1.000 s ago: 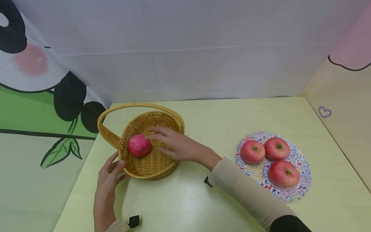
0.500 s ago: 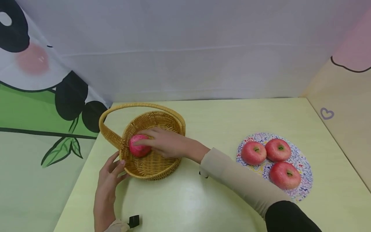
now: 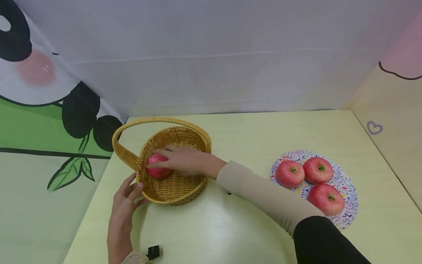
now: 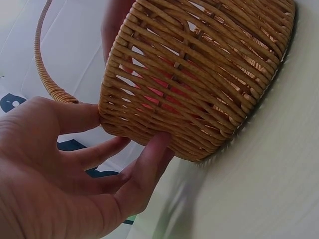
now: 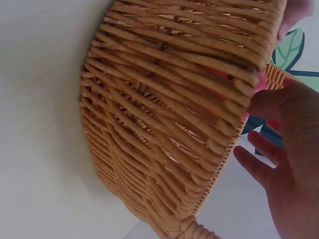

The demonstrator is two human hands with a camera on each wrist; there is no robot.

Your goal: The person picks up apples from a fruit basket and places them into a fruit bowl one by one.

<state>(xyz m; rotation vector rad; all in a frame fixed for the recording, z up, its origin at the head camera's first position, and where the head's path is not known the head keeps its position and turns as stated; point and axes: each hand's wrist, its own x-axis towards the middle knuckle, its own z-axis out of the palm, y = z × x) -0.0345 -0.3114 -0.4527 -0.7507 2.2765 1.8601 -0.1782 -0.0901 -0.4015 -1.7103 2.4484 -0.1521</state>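
Note:
A round pink fruit (image 3: pixel 156 168) with mottled skin lies in the left part of a wicker basket (image 3: pixel 174 192) with a tall arched handle. My right hand (image 3: pixel 186 160) reaches into the basket from the right and grips the fruit, its thumb on the near side and fingers on the far side. With thumb and fingers, my left hand (image 3: pixel 123 205) holds the basket's left side near the rim. In the left wrist view, the left hand (image 4: pixel 70 164) has fingertips against the woven wall, and the fruit shows red through the gaps.
On the right, a plate (image 3: pixel 350 196) with a colourful pattern bears three red apples (image 3: pixel 326 199). The right sleeve (image 3: pixel 263 194) crosses the table (image 3: pixel 204 234) in front of it. A white cloth wall (image 3: pixel 211 80) rises behind the table.
My right hand has moved left and down onto the pink fruit, and its fingers have closed round it. The left hand and the basket have stayed in place.

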